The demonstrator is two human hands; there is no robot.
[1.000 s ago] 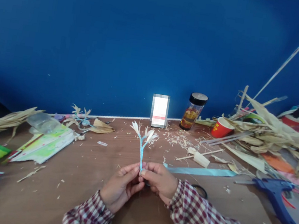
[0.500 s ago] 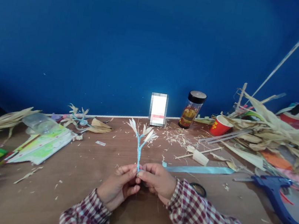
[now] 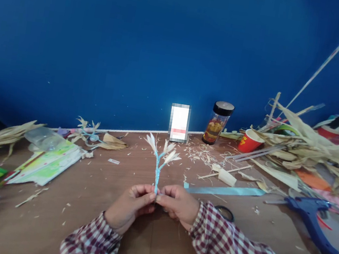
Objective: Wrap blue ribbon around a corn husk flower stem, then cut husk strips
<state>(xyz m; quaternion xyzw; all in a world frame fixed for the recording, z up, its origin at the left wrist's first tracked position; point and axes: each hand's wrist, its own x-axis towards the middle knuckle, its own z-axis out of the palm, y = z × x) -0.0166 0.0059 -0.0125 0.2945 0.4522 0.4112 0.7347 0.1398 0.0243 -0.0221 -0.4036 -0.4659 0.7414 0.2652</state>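
Upright between my two hands stands a small handmade flower stem (image 3: 157, 176), wrapped in light blue and forking into branches with pale husk-like petals at the tips. My left hand (image 3: 132, 204) pinches its lower end from the left, thumb against the fingers. From the right, my right hand (image 3: 178, 205) is closed at the same spot, thumb and forefinger meeting at the stem's foot. The very bottom of the stem is hidden by my fingertips. Just beyond my right hand lies a flat light blue ribbon strip (image 3: 226, 190).
A blue glue gun (image 3: 312, 216) lies at the right, near a black ring (image 3: 225, 213). Behind are a lidded jar (image 3: 217, 123), a red paper cup (image 3: 250, 141) and heaped dry husks (image 3: 320, 158). A painted sheet (image 3: 49, 164) lies left. Shavings litter the wooden table (image 3: 88, 204).
My left hand has shifted slightly left, and its lower fingers have curled in behind the stem. The flower stem stays nearly in place, and my right hand has hardly moved.
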